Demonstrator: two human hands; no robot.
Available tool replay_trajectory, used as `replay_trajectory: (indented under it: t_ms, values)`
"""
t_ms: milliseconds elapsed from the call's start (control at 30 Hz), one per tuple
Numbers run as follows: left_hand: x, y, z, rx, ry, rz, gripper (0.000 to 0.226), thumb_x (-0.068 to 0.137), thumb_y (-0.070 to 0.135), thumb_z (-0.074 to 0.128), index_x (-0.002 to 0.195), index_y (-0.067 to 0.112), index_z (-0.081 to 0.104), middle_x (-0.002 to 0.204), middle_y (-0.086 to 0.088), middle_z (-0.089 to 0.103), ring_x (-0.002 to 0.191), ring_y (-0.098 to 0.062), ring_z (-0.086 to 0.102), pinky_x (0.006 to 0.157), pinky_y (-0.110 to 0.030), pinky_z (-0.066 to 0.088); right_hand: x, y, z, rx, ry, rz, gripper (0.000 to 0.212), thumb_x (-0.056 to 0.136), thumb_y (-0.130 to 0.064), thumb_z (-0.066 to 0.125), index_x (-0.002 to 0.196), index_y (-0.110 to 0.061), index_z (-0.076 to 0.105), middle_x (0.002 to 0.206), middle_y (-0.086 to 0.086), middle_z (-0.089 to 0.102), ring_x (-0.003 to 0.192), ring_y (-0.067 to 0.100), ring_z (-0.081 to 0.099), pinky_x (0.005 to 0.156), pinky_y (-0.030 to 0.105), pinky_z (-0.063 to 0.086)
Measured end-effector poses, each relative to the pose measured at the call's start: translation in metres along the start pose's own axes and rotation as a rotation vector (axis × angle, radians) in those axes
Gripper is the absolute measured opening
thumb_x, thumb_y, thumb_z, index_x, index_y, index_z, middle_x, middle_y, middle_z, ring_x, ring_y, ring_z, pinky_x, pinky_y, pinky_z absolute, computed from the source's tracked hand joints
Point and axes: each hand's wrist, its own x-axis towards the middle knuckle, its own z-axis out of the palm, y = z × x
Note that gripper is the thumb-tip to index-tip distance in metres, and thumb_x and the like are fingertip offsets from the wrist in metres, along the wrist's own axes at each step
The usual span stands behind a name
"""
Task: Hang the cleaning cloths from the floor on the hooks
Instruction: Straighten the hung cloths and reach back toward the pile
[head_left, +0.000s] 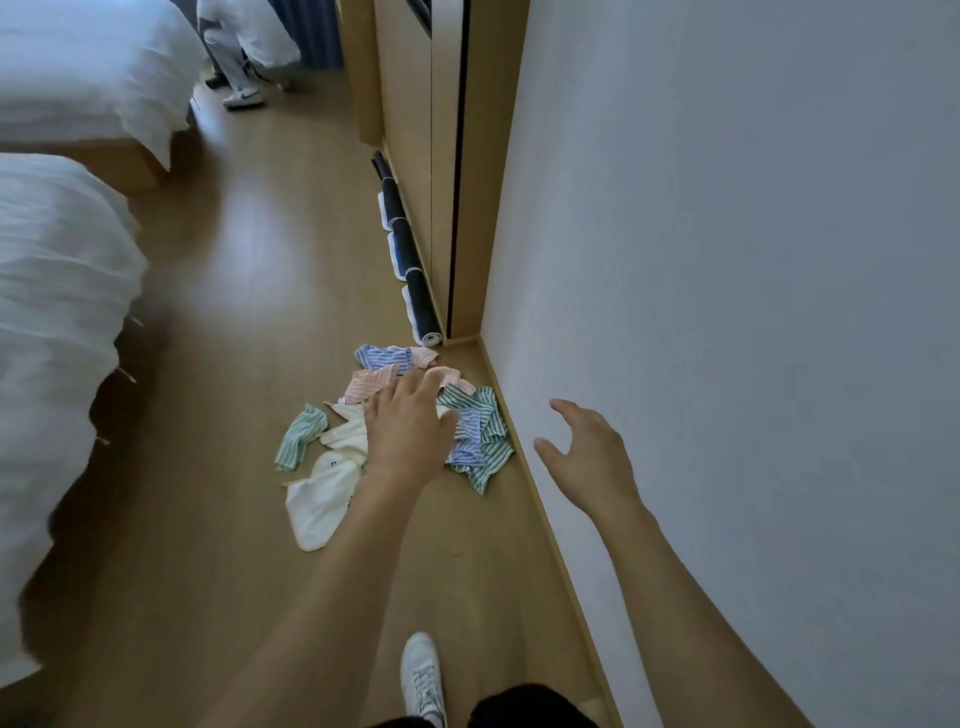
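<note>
Nearest to me, a white sneaker (422, 675) stands on the wooden floor (249, 291), with dark clothing at the bottom edge beside it. Both my bare forearms stretch forward from there. My left hand (408, 423) reaches out over the pile of cleaning cloths (395, 415), back of the hand up, fingers extended and slightly spread; whether the fingertips touch the fabric I cannot tell. My right hand (587, 452) hovers apart from the pile, in front of the pale wall (727, 260), fingers loosely spread and holding nothing.

The cloths lie crumpled on the floor close to the skirting: a green-striped cloth (301, 436) at the left, a cream cloth (322, 499) nearest me, a pink-striped cloth (371, 382) and a blue-striped cloth (384, 356) at the far side, and more green and blue stripes tangled against the wall side. Beyond them, a row of dark rolled mats (410, 265) lies along the base of a wooden cabinet (410, 130). White bedding (57, 312) fills the left. At the far end of the room another person's legs (234, 73) are in view.
</note>
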Motion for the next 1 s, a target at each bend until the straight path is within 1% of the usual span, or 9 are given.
replay_trajectory:
  t_ms: [100,300,400,500,633,800,900,1000]
  values:
    - [0.033,-0.013,0.000,-0.003,-0.022,-0.004,0.052,0.094,0.035,0.056,0.144,0.025,0.042,0.149,0.000,0.040,0.139,-0.026,0.034,0.112,-0.043,0.023,0.029,-0.006,0.010,-0.013,-0.021,0.018,0.056,0.092,-0.034,0.060,0.144,-0.025,0.042,0.141,0.003,0.048,0.127,0.020,0.046,0.100,0.031,0.040]
    - [0.092,-0.029,0.014,0.000,-0.084,-0.032,0.055,0.094,0.036,0.057,0.146,0.027,0.039,0.152,-0.001,0.038,0.143,-0.026,0.029,0.113,-0.044,0.023,0.088,-0.008,0.026,-0.015,-0.068,0.041,0.054,0.091,-0.033,0.061,0.142,-0.025,0.044,0.139,0.005,0.051,0.125,0.022,0.049,0.099,0.033,0.041]
    - [0.132,-0.033,0.026,0.016,-0.102,-0.044,0.054,0.094,0.036,0.056,0.145,0.026,0.040,0.150,-0.002,0.039,0.140,-0.027,0.033,0.113,-0.045,0.025,0.131,-0.007,0.036,0.001,-0.096,0.054,0.053,0.091,-0.033,0.062,0.141,-0.025,0.045,0.136,0.005,0.053,0.123,0.022,0.051,0.098,0.032,0.042]
    - [0.179,-0.035,0.038,0.058,-0.123,-0.035,0.049,0.095,0.034,0.055,0.142,0.023,0.044,0.143,-0.003,0.046,0.133,-0.028,0.040,0.109,-0.046,0.030,0.183,-0.008,0.044,0.069,-0.131,0.062,0.048,0.090,-0.030,0.062,0.136,-0.023,0.051,0.131,0.006,0.058,0.120,0.023,0.053,0.095,0.030,0.041]
    - [0.246,-0.034,0.055,0.106,-0.162,-0.050,0.047,0.094,0.037,0.056,0.138,0.023,0.047,0.138,-0.004,0.051,0.127,-0.031,0.046,0.105,-0.046,0.032,0.258,-0.001,0.053,0.127,-0.205,0.075,0.047,0.091,-0.026,0.062,0.136,-0.021,0.051,0.131,0.007,0.058,0.121,0.023,0.053,0.095,0.029,0.040]
    - [0.323,-0.036,0.093,0.166,-0.235,-0.029,0.049,0.094,0.038,0.054,0.139,0.022,0.046,0.137,-0.004,0.051,0.126,-0.030,0.046,0.103,-0.044,0.033,0.345,0.016,0.069,0.122,-0.277,0.110,0.044,0.090,-0.025,0.062,0.133,-0.019,0.054,0.126,0.008,0.061,0.116,0.024,0.056,0.088,0.027,0.040]
    - [0.364,-0.041,0.122,0.170,-0.282,-0.028,0.049,0.094,0.036,0.055,0.139,0.021,0.046,0.141,-0.004,0.048,0.129,-0.030,0.044,0.105,-0.044,0.032,0.392,0.030,0.087,0.087,-0.298,0.128,0.043,0.088,-0.026,0.063,0.131,-0.019,0.056,0.125,0.009,0.062,0.115,0.026,0.057,0.091,0.032,0.044]
    - [0.398,-0.050,0.159,0.168,-0.321,0.014,0.049,0.092,0.035,0.059,0.137,0.019,0.048,0.142,-0.004,0.048,0.127,-0.032,0.045,0.102,-0.046,0.036,0.430,0.047,0.115,0.058,-0.353,0.153,0.045,0.089,-0.028,0.063,0.132,-0.018,0.056,0.127,0.008,0.062,0.114,0.026,0.058,0.091,0.032,0.045]
